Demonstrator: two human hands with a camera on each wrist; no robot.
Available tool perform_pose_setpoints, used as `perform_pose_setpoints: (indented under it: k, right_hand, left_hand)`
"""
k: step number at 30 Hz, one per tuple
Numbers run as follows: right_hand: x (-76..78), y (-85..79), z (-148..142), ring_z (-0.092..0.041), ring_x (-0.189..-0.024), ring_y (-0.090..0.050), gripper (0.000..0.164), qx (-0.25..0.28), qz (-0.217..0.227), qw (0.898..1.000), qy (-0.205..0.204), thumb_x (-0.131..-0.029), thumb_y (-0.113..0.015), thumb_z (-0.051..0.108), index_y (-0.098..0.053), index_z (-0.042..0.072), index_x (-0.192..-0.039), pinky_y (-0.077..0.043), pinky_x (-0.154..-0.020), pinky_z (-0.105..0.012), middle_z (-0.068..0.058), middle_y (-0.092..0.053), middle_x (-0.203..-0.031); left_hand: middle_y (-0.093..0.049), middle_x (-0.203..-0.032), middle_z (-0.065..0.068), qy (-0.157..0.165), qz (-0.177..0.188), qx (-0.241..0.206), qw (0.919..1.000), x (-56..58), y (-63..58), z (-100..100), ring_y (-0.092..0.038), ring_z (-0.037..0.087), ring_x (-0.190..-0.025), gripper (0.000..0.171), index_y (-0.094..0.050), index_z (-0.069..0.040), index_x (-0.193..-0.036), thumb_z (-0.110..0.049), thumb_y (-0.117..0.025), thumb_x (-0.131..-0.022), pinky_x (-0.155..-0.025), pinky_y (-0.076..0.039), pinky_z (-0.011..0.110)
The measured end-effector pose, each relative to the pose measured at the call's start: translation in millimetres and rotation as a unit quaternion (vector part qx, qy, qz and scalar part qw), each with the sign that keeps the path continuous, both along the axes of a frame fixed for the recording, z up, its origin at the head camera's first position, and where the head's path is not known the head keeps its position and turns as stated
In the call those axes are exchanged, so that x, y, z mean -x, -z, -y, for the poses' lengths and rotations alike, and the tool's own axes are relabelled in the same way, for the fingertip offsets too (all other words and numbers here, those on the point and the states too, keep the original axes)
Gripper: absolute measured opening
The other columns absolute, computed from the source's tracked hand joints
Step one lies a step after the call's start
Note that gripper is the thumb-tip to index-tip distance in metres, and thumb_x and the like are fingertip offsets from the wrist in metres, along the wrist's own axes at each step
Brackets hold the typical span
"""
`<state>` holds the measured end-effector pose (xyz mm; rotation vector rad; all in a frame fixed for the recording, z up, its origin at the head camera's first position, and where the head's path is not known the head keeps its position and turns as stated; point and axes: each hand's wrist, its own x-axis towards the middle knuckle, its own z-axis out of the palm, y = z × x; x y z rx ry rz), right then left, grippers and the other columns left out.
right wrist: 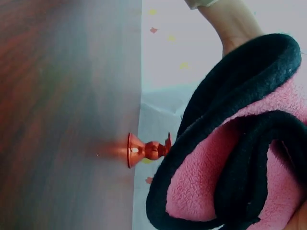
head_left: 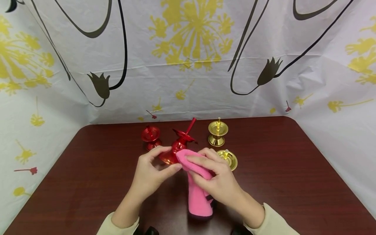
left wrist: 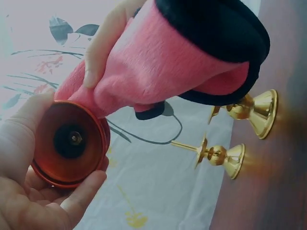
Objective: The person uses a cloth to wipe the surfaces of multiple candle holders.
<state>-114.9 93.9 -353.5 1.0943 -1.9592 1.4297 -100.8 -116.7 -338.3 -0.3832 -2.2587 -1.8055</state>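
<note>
My left hand (head_left: 148, 176) grips a shiny red candle holder (head_left: 178, 146) by its flared base, thumb and fingers on the rim. The holder is tilted above the table, its spike leaning up to the right. In the left wrist view the hollow underside of the base (left wrist: 88, 139) faces the camera, with a small nut at its centre. A pink cloth with black edging (head_left: 199, 199) is bunched in my right hand (head_left: 218, 176), which presses it against the holder's base. The cloth's loose end hangs down, and the right wrist view shows mostly its folds (right wrist: 196, 187).
Another red candle holder (head_left: 150, 134) stands behind my left hand. Two gold candle holders stand to the right, one farther back (head_left: 218, 129) and one (head_left: 232, 160) partly hidden by my right hand. The dark wooden table (head_left: 279, 182) meets a patterned white sheet (head_left: 182, 94) behind.
</note>
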Motion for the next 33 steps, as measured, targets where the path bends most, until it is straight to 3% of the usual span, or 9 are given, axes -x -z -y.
perform_pose_setpoints:
  k: [7, 11, 15, 23, 27, 30, 33]
  right_hand:
    - [4.2, 0.6, -2.0, -0.013, -0.090, -0.056, 0.038, -0.013, 0.009, 1.000, -0.006, -0.074, -0.078, -0.006, -0.075, 0.009, -0.108, -0.049, -0.068, -0.018, -0.003, -0.067, -0.095]
    - [4.8, 5.2, 1.0, -0.012, -0.088, -0.057, 0.034, -0.012, 0.026, 0.999, 0.014, -0.076, -0.078, -0.003, -0.076, 0.010, -0.107, -0.050, -0.067, -0.018, -0.002, -0.067, -0.094]
    - [5.3, 8.9, 2.5, -0.011, -0.086, -0.059, 0.030, 0.004, 0.053, 0.999, 0.009, -0.079, -0.078, -0.002, -0.076, 0.007, -0.108, -0.052, -0.065, -0.018, -0.004, -0.067, -0.093]
    - [3.6, 6.0, -1.4, -0.010, -0.089, -0.060, 0.032, 0.045, 0.126, 0.991, 0.004, -0.081, -0.078, -0.001, -0.075, 0.007, -0.111, -0.053, -0.061, -0.020, -0.007, -0.068, -0.099]
    - [0.9, 1.7, -3.4, -0.010, -0.086, -0.060, 0.034, 0.042, 0.111, 0.993, 0.009, -0.079, -0.079, -0.003, -0.075, 0.008, -0.111, -0.052, -0.059, -0.020, -0.006, -0.068, -0.098]
    - [-1.5, -3.6, -5.3, -0.010, -0.083, -0.059, 0.037, 0.036, 0.073, 0.997, 0.018, -0.076, -0.078, -0.007, -0.075, 0.008, -0.109, -0.051, -0.057, -0.019, -0.006, -0.066, -0.094]
    - [-3.5, -10.7, -8.1, -0.011, -0.083, -0.058, 0.040, 0.020, 0.027, 0.999, 0.039, -0.072, -0.076, -0.009, -0.076, 0.009, -0.107, -0.050, -0.059, -0.017, -0.006, -0.065, -0.093]
  left_hand:
    - [-0.068, -0.105, 0.017, 0.013, -0.028, -0.033, 0.9990, -0.7, -1.1, 3.2, -0.070, 0.009, -0.082, 0.041, -0.066, 0.005, -0.115, 0.002, -0.080, -0.076, -0.074, -0.061, 0.030]
    - [-0.068, -0.106, 0.016, 0.042, -0.039, -0.045, 0.9974, -0.6, 0.9, 0.7, -0.070, 0.008, -0.085, 0.042, -0.066, 0.006, -0.115, 0.005, -0.081, -0.075, -0.074, -0.061, 0.032]
    - [-0.067, -0.104, 0.017, 0.059, -0.048, -0.042, 0.9962, -0.7, 1.6, -3.1, -0.069, 0.009, -0.088, 0.043, -0.067, 0.003, -0.115, 0.003, -0.082, -0.075, -0.076, -0.061, 0.035]
    - [-0.066, -0.101, 0.015, 0.045, -0.039, -0.030, 0.9978, 0.2, 2.1, -4.4, -0.069, 0.009, -0.086, 0.042, -0.068, -0.001, -0.114, 0.001, -0.083, -0.074, -0.077, -0.061, 0.030]
    - [-0.067, -0.099, 0.013, 0.022, -0.043, -0.020, 0.9986, 0.5, 1.0, -4.1, -0.068, 0.009, -0.085, 0.045, -0.068, -0.002, -0.114, 0.001, -0.085, -0.072, -0.078, -0.061, 0.029]
    - [-0.067, -0.100, 0.012, 0.006, -0.036, -0.020, 0.9991, 1.1, 0.2, -3.2, -0.067, 0.007, -0.084, 0.046, -0.068, -0.001, -0.114, 0.001, -0.085, -0.071, -0.078, -0.060, 0.028]
    - [-0.069, -0.102, 0.013, 0.011, -0.033, -0.019, 0.9992, 2.0, 2.2, -3.7, -0.068, 0.007, -0.086, 0.046, -0.069, -0.002, -0.114, 0.000, -0.086, -0.071, -0.078, -0.060, 0.028]
